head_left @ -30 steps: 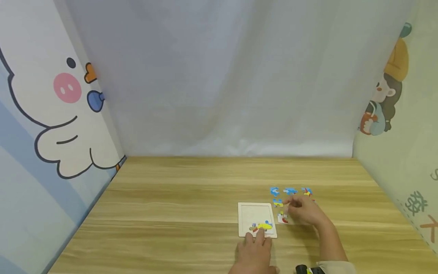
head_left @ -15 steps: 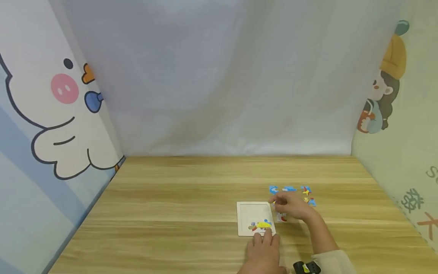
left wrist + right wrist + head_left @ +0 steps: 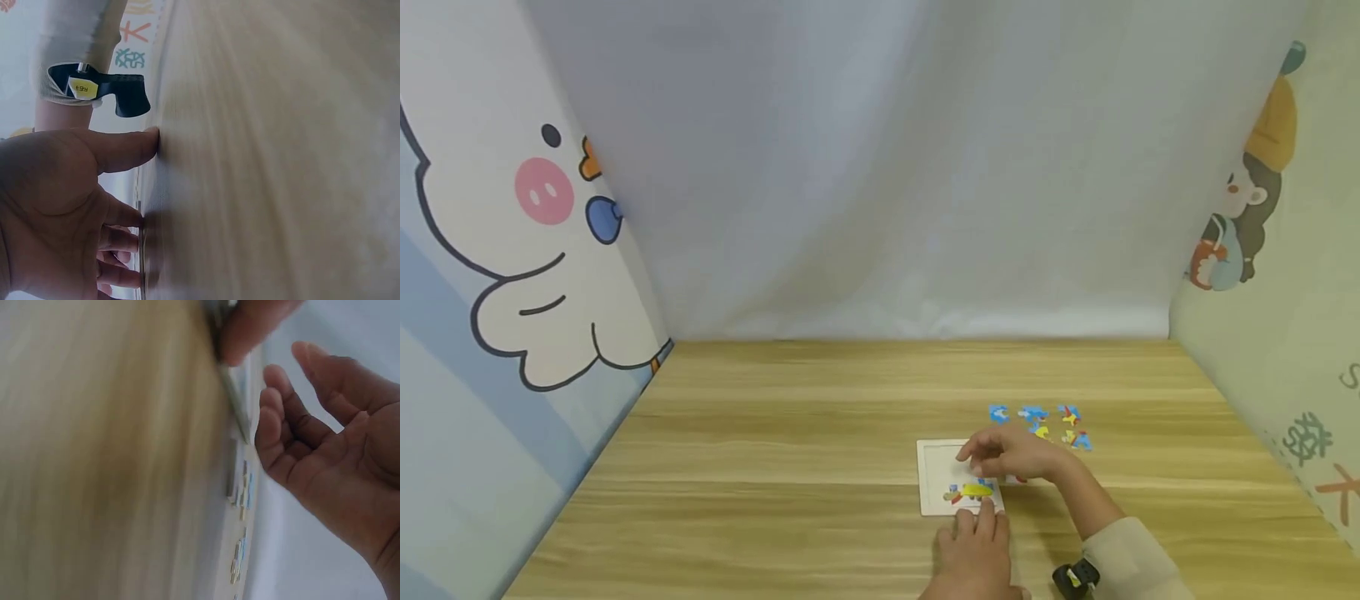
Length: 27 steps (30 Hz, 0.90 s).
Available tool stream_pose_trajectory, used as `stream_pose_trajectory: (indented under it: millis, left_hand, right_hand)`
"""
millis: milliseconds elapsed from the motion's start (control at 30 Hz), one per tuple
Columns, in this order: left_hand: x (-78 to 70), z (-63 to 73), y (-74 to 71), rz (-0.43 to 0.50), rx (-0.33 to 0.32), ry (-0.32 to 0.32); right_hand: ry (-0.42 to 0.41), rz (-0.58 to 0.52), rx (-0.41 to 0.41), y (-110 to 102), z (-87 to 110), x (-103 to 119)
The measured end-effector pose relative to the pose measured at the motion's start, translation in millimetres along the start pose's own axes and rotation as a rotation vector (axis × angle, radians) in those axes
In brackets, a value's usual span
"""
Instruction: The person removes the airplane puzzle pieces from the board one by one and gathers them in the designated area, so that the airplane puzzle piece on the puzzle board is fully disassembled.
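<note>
A light wooden puzzle board [image 3: 937,467] with a raised rim lies on the table. Joined pieces, with a yellow shape [image 3: 976,491] among the colours, sit in its lower right part. My left hand [image 3: 976,554] rests its fingertips on the board's near edge; in the left wrist view its fingers look fairly straight. Over the board's right side hovers my right hand [image 3: 1015,454]. The right wrist view shows its fingers [image 3: 270,425] loosely bent and the thumb apart from the index finger, with no piece visible between them. The right hand hides part of the board and some table behind it.
Several loose puzzle pieces lie right of the board, among them a blue one [image 3: 998,413] and a yellow, red and blue one [image 3: 1077,440]. A red and white piece [image 3: 1015,479] shows under the right wrist. A grey-white curtain [image 3: 880,183] hangs behind the table.
My right hand has moved left from the loose pieces to above the board. The left hand has shifted slightly right along the board's near edge.
</note>
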<state>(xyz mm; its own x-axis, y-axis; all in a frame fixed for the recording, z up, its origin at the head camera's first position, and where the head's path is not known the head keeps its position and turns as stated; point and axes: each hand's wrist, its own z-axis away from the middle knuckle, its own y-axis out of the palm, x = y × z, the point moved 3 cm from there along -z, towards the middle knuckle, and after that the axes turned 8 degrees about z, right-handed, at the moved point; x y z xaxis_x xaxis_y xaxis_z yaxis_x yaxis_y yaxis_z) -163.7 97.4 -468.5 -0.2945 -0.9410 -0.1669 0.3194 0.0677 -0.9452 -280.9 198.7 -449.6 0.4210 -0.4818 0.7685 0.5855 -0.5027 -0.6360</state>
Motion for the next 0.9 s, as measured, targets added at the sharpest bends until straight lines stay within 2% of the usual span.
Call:
stream_pose_trajectory:
  millis: [233,500,733,900]
  left_hand:
    - [-0.9,-0.8,-1.9,-0.008,0.007,0.004]
    - [-2.4,-0.1,1.6,-0.029,-0.017,-0.010]
    - [-4.1,-3.1,3.0,-0.027,-0.025,-0.018]
    - [-4.5,-3.5,2.3,-0.027,-0.016,-0.015]
  right_hand:
    - [-0.097,0.056,0.074,8.4,-12.7,5.5]
    - [-0.060,0.042,0.131,16.5,-16.2,5.9]
    - [-0.002,0.049,0.128,15.1,-16.0,3.8]
    - [-0.009,0.041,0.138,15.6,-17.4,3.1]
